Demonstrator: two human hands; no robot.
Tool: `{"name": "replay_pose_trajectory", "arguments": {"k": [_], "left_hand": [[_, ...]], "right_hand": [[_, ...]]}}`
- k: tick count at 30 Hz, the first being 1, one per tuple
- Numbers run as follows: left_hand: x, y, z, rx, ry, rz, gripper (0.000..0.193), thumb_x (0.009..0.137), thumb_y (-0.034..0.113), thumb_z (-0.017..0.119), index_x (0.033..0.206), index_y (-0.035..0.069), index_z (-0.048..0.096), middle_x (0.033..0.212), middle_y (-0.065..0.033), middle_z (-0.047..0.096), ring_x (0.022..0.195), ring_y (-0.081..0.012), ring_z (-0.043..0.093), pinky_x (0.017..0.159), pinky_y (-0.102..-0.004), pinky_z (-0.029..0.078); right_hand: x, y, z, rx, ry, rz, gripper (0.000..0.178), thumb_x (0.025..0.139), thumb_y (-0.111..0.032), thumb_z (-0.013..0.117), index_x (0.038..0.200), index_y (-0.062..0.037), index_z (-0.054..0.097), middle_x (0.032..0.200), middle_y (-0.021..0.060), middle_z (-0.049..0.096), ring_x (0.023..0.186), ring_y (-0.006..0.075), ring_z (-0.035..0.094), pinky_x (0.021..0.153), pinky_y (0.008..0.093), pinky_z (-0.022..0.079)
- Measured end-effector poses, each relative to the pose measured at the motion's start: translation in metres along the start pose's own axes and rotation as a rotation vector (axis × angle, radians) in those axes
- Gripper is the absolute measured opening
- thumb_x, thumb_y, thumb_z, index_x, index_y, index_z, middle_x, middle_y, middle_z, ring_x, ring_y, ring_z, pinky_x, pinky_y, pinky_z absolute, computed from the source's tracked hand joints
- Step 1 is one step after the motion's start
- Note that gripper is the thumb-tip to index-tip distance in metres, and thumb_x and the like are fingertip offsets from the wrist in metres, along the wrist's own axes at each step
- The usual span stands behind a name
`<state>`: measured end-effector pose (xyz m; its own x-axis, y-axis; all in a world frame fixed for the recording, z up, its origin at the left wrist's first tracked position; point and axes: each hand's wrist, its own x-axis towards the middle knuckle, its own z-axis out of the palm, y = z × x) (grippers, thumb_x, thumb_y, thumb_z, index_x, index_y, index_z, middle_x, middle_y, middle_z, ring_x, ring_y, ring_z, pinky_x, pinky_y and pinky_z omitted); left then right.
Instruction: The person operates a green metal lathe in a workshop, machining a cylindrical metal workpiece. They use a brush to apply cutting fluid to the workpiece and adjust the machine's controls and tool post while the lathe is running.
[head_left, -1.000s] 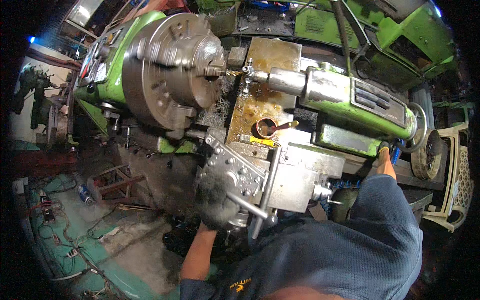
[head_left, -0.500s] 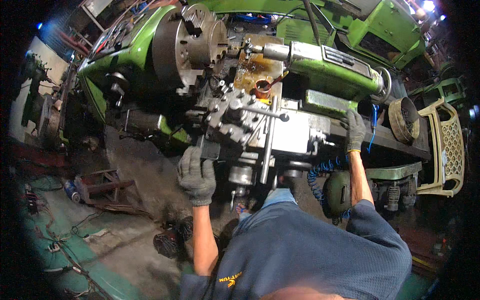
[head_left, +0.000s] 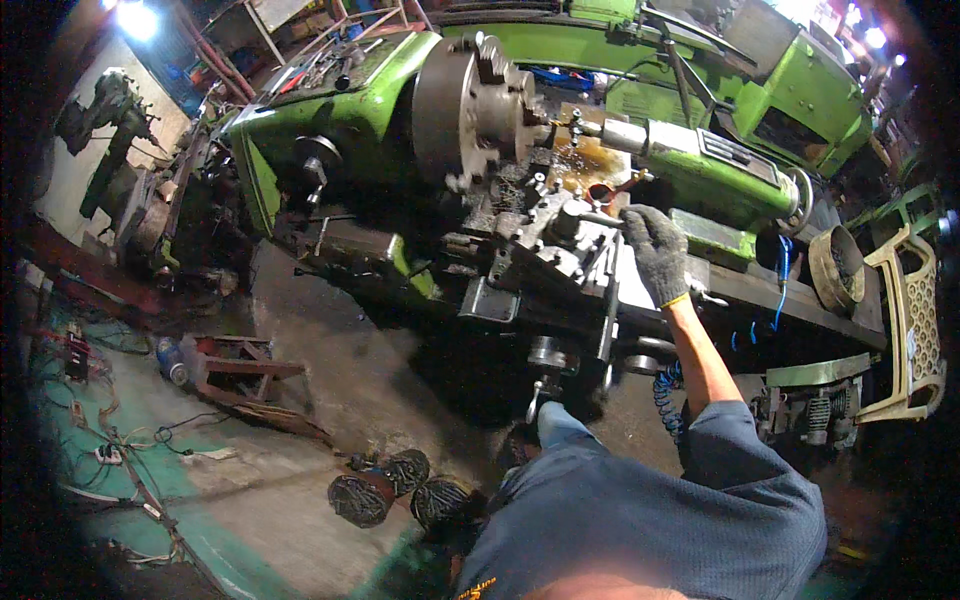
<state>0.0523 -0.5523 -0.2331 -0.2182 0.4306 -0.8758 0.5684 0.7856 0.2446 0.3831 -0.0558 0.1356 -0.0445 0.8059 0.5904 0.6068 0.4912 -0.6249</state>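
Observation:
My right hand (head_left: 655,255), in a grey knitted glove with a yellow cuff, reaches over the carriage of a green lathe. Its fingers curl over the knob end of the tool post lever (head_left: 598,218), hiding the knob. The lever runs left to the square metal tool post (head_left: 553,232), which has several bolts on top. Just beyond the fingers stands a small reddish-brown cup (head_left: 600,194) with a brush-like handle in it. Left of the tool post is the large round chuck (head_left: 440,115); the green tailstock (head_left: 725,170) lies beyond my hand. My left hand is out of view.
Handwheels (head_left: 552,355) jut from the carriage front toward my body. A round container (head_left: 836,270) sits at the bed's right end, beside a beige plastic chair (head_left: 908,320). Wire bundles (head_left: 360,498) and a rusty metal frame (head_left: 245,370) lie on the floor at left.
My right hand has moved left from the bed's right part to the tool post lever. The left hand, earlier open near the carriage, has left the picture. The view has shifted, moving the lathe rightward.

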Motion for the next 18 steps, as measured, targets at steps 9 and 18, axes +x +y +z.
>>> {"name": "replay_pose_trajectory", "arguments": {"k": [9, 18], "left_hand": [[-0.02, -0.049, -0.038, -0.002, -0.013, -0.068, 0.034, 0.088, 0.026, 0.061, 0.113, 0.006, 0.072, 0.114, -0.0208, 0.07, 0.103, -0.0387, 0.069, 0.088, -0.0518, 0.054], [0.113, -0.016, -0.269, 0.884, 0.531, 0.546, 0.026, 0.092, 0.026, 0.06, 0.104, 0.008, 0.075, 0.11, -0.0159, 0.073, 0.099, -0.0301, 0.07, 0.088, -0.0441, 0.053]], "right_hand": [[-0.003, -0.014, 0.005, 0.254, 0.042, 0.309, 0.022, 0.102, -0.018, 0.06, 0.109, -0.0021, 0.074, 0.081, 0.0037, 0.071, 0.068, 0.0086, 0.064, 0.058, 0.0251, 0.054], [0.005, -0.025, 0.003, 0.092, -0.012, 0.426, 0.024, 0.101, -0.02, 0.06, 0.099, 0.0004, 0.073, 0.068, 0.0028, 0.065, 0.055, 0.0082, 0.059, 0.049, 0.0249, 0.046]]}}
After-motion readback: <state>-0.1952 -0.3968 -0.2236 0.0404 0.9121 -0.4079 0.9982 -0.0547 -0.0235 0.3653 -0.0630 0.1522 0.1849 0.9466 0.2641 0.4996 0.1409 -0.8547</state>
